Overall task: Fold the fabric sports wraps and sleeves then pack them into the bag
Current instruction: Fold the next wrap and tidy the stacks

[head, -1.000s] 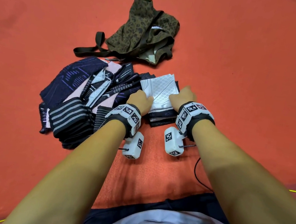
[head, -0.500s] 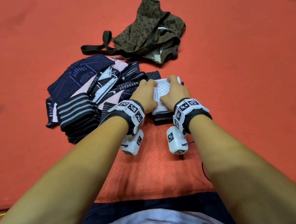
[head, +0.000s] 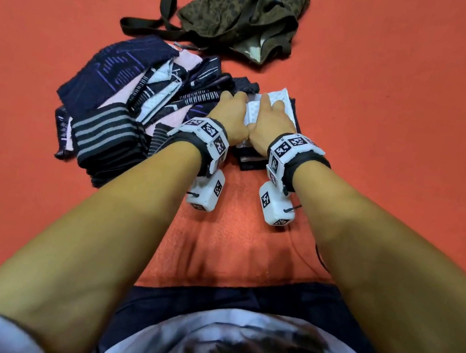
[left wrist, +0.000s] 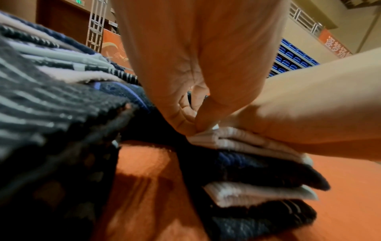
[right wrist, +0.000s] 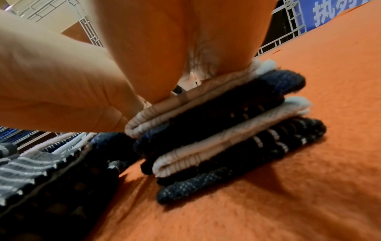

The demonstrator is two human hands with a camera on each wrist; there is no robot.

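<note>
I press both my hands down on the white sleeve (head: 278, 104), which lies on top of the folded stack (right wrist: 233, 130) just at 12 o'clock from my wrists, so that the fold stays flat and the layers under it do not slide. My left hand (head: 229, 112) has its fingers curled, and the thumb and a finger seem to pinch the near edge of the white cloth; my right hand (head: 269, 124) lies flat with the fingers straight and pressed on the top. The unfolded pile (head: 133, 107) waits at 9 o'clock, and the bag (head: 244, 11) lies open at 12 o'clock, well apart. Compared with a second ago, the white sleeve was more uncovered, and now my hands are closer together and cover most of it.
</note>
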